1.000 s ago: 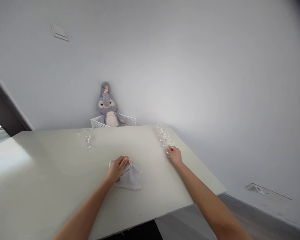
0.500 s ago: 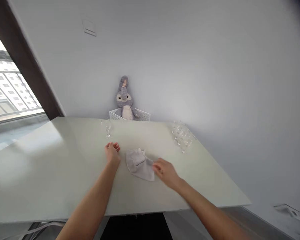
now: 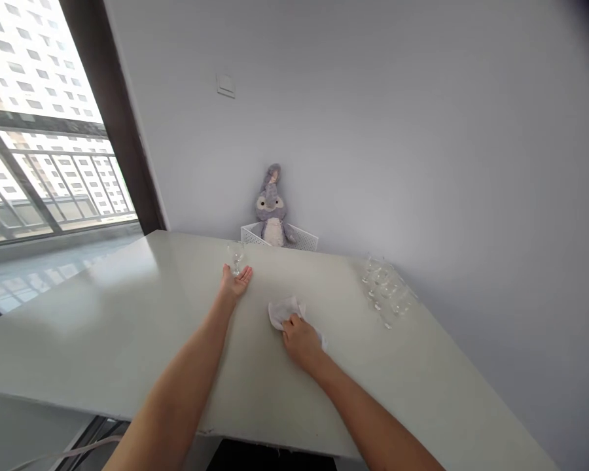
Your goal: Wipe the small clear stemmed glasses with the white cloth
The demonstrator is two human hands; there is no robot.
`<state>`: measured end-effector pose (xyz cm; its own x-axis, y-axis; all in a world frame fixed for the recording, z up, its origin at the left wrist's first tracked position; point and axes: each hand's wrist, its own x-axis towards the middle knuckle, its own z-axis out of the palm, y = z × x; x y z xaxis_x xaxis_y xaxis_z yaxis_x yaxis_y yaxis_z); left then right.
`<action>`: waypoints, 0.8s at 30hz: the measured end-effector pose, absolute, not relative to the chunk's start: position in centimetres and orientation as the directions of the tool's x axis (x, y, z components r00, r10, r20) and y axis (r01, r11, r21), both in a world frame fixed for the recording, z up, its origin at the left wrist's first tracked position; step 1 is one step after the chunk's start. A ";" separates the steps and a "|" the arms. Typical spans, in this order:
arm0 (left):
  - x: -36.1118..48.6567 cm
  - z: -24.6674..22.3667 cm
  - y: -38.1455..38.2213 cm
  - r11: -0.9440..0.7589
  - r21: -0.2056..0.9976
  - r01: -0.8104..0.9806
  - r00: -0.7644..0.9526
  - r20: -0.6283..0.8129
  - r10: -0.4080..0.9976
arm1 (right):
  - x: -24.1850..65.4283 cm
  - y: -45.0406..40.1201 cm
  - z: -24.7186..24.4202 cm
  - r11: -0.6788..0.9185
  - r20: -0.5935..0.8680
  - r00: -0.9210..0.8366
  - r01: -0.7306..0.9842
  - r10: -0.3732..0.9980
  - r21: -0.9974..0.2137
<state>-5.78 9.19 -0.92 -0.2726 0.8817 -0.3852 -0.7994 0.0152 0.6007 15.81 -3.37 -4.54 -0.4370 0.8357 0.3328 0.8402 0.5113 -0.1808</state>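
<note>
- Clear stemmed glass (image 3: 235,256) stands upright near the far edge of the pale table (image 3: 103,327); the left hand (image 3: 235,282) lies spread wide, palm up, just short of its foot, holding nothing.
- Right hand (image 3: 300,340) presses down on a crumpled grey cloth (image 3: 285,310), fingers curled over it.
- Bare tabletop spreads wide to the left; a cluster of glasses (image 3: 387,291) stands by the right edge.

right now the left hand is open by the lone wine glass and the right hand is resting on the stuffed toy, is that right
Not quite. The head view shows the right hand resting on the small grey cloth on the table, not on the stuffed toy, which sits in a white basket by the wall. The rest holds: the left hand is open, palm up, by the lone wine glass.
</note>
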 end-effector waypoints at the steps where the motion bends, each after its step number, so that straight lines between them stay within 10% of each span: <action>1: -5.9 -0.7 9.7 0.017 0.590 -0.807 -0.259 -0.379 0.888 | 16.1 -3.2 -4.5 0.501 0.359 -0.399 0.827 0.843 -0.255; 11: -3.8 0.2 9.8 -0.010 0.552 -0.834 -0.187 -0.265 0.946 | 20.0 0.4 -3.7 0.114 0.156 0.195 0.207 0.968 -0.972; 14: -1.0 0.0 7.5 0.028 0.617 -0.786 -0.099 -0.170 0.981 | 21.3 0.5 -2.9 0.125 0.122 0.334 0.014 0.935 -0.992; 18: 3.2 -0.8 3.7 0.027 0.716 -0.698 0.020 -0.019 1.000 | 21.7 -0.8 -1.1 0.228 0.360 0.469 0.314 0.807 -0.922; 24: 5.5 -2.5 0.7 -0.009 0.788 -0.616 0.074 0.070 0.995 | 19.0 -3.2 0.0 0.417 0.440 -0.048 0.424 0.897 -0.804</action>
<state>5.47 0.69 -2.46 0.0740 0.9948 0.0695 -0.6160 -0.0092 0.7877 19.03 -3.17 0.04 -0.0475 0.8967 0.4401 0.4235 0.4171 -0.8041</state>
